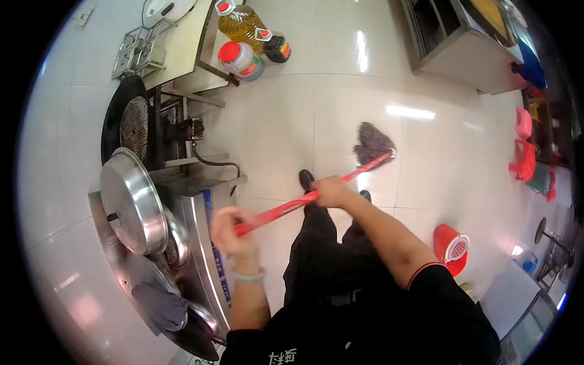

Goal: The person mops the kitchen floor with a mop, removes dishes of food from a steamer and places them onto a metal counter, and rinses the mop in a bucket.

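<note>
A mop (372,146) with a dark grey, stringy head and a red handle slants across the view. Its head lies on the pale tiled floor (280,140), ahead of my feet and to the right. My right hand (332,191) is wrapped round the middle of the red handle. Near the top end of that handle, my left hand (234,230) is closed round it, somewhat smeared by motion. A pale bracelet sits on my left wrist. My dark shoes show just beyond the handle.
At left stand a steel counter (204,255) with a large lidded pan (134,201) and a wok stove (176,131). An oil bottle (241,27) and a red-lidded jar (242,64) stand on the floor by a table. A red mop bucket (447,234) is at right, a cabinet (468,58) upper right.
</note>
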Motion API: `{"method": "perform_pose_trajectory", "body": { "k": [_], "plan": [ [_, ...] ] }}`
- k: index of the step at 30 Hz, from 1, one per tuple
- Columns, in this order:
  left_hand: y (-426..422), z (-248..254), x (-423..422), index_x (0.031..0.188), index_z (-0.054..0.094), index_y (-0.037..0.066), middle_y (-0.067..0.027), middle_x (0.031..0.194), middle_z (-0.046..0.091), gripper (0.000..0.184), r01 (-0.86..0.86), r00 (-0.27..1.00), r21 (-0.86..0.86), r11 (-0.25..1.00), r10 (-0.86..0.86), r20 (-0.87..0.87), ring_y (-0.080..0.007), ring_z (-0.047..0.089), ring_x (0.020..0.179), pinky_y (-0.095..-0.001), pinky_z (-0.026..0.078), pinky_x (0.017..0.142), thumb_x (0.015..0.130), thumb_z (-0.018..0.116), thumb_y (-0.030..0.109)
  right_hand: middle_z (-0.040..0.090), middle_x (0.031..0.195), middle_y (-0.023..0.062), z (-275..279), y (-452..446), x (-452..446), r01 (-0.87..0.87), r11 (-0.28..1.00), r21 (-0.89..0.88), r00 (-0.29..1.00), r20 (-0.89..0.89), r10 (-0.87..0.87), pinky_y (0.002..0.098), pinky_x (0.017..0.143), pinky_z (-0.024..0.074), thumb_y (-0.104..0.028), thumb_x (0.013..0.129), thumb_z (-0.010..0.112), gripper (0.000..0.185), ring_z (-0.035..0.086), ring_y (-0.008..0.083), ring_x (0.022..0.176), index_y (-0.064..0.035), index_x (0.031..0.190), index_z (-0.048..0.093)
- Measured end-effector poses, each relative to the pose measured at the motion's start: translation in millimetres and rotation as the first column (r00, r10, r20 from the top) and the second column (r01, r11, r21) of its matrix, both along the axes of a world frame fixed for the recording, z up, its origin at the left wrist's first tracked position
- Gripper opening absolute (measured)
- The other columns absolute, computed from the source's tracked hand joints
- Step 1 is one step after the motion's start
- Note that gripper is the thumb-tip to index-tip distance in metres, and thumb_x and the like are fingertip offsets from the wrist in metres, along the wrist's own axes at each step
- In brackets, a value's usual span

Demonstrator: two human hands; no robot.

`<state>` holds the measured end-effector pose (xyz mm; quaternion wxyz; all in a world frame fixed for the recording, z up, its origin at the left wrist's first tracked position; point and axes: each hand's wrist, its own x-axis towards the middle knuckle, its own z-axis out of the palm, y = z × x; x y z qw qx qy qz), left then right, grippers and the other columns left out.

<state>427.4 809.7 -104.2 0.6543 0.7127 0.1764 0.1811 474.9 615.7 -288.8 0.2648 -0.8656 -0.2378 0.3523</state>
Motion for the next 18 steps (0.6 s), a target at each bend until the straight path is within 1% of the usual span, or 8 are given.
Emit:
{"method": "perform_pose_trajectory", "body": {
  "k": [1, 2, 3, 4, 6, 9, 13, 18],
  "plan": [
    [-41, -13, -7, 0.082, 0.052, 0.002, -0.0066, 0.061, 0.053, 0.031, 0.031, 0.999, -0.171, 0.985, -0.038, -0.038, -0.0162, 0.055, 0.057, -0.0280, 0.048, 0.055, 0.096, 0.039, 0.026, 0.067, 0.082, 0.0144, -9, -44, -13, 0.070, 0.997, -0.024, 0.997, 0.039, -0.069, 0.0472, 0.073, 0.0496, -0.022, 0.073, 0.060, 0.019, 0.065, 0.0340, 0.081, -0.0098, 0.086, 0.066],
    [-64, -27, -12, 0.084, 0.056, -0.001, -0.0075, 0.064, 0.055, 0.031, 0.345, 0.937, 0.344, 0.873, -0.343, -0.070, -0.0164, 0.057, 0.060, -0.0286, 0.050, 0.059, 0.097, 0.040, 0.023, 0.067, 0.081, 0.0153, -36, -91, -29, 0.176, 0.984, 0.008, 0.984, 0.012, -0.176, 0.0467, 0.073, 0.0494, -0.021, 0.073, 0.060, 0.019, 0.065, 0.0353, 0.080, -0.0098, 0.088, 0.066],
    [-103, -43, -21, 0.087, 0.060, -0.004, -0.0082, 0.070, 0.057, 0.031, 0.448, 0.893, -0.198, 0.872, -0.447, 0.049, -0.0159, 0.058, 0.063, -0.0300, 0.051, 0.061, 0.097, 0.040, 0.017, 0.067, 0.082, 0.0162, -46, -135, -42, 0.192, 0.979, -0.064, 0.980, 0.068, -0.188, 0.0463, 0.074, 0.0492, -0.019, 0.074, 0.060, 0.017, 0.064, 0.0362, 0.080, -0.0097, 0.087, 0.066],
    [-140, -48, -32, 0.089, 0.063, -0.004, -0.0090, 0.078, 0.060, 0.032, 0.475, 0.859, -0.218, 0.853, -0.503, -0.097, -0.0149, 0.058, 0.064, -0.0300, 0.051, 0.063, 0.098, 0.040, 0.016, 0.067, 0.083, 0.0172, -53, -178, -57, 0.292, 0.954, -0.066, 0.955, 0.078, -0.287, 0.0465, 0.075, 0.0487, -0.018, 0.074, 0.062, 0.016, 0.063, 0.0371, 0.081, -0.0079, 0.087, 0.066],
    [-190, -62, -40, 0.092, 0.063, -0.001, -0.0080, 0.087, 0.063, 0.025, 0.699, 0.651, -0.361, 0.617, -0.758, -0.033, -0.0119, 0.056, 0.067, -0.0255, 0.049, 0.063, 0.096, 0.042, 0.013, 0.066, 0.084, 0.0189, -83, -262, -91, 0.359, 0.933, 0.006, 0.920, 0.166, -0.355, 0.0468, 0.074, 0.0479, -0.016, 0.072, 0.066, 0.017, 0.063, 0.0379, 0.082, -0.0042, 0.086, 0.065],
    [-264, -81, -59, 0.088, 0.062, 0.000, -0.0078, 0.082, 0.062, 0.017, 0.800, 0.514, -0.373, 0.471, -0.857, 0.020, -0.0110, 0.053, 0.065, -0.0263, 0.045, 0.059, 0.091, 0.049, 0.010, 0.063, 0.086, 0.0129, -94, -343, -130, 0.446, 0.894, 0.045, 0.869, 0.219, -0.444, 0.0396, 0.074, 0.0482, -0.006, 0.061, 0.074, 0.024, 0.060, 0.0334, 0.087, -0.0080, 0.083, 0.065],
    [-297, -74, -73, 0.084, 0.062, 0.000, -0.0082, 0.072, 0.059, 0.012, 0.874, 0.484, -0.175, 0.452, -0.837, 0.255, -0.0151, 0.052, 0.062, -0.0290, 0.041, 0.058, 0.088, 0.052, 0.006, 0.063, 0.087, 0.0109, -97, -376, -162, 0.627, 0.774, 0.093, 0.768, 0.093, -0.633, 0.0380, 0.076, 0.0480, -0.003, 0.059, 0.073, 0.025, 0.060, 0.0311, 0.085, -0.0088, 0.083, 0.065],
    [-225, -58, -101, 0.085, 0.063, 0.000, -0.0068, 0.071, 0.059, 0.015, 0.817, 0.572, -0.222, 0.532, -0.796, 0.196, -0.0124, 0.049, 0.057, -0.0282, 0.039, 0.054, 0.090, 0.050, 0.007, 0.066, 0.079, 0.0130, -67, -287, -166, 0.488, 0.870, 0.073, 0.850, 0.185, -0.493, 0.0408, 0.079, 0.0466, -0.010, 0.061, 0.072, 0.016, 0.061, 0.0331, 0.084, -0.0084, 0.076, 0.068]
  ]
}}
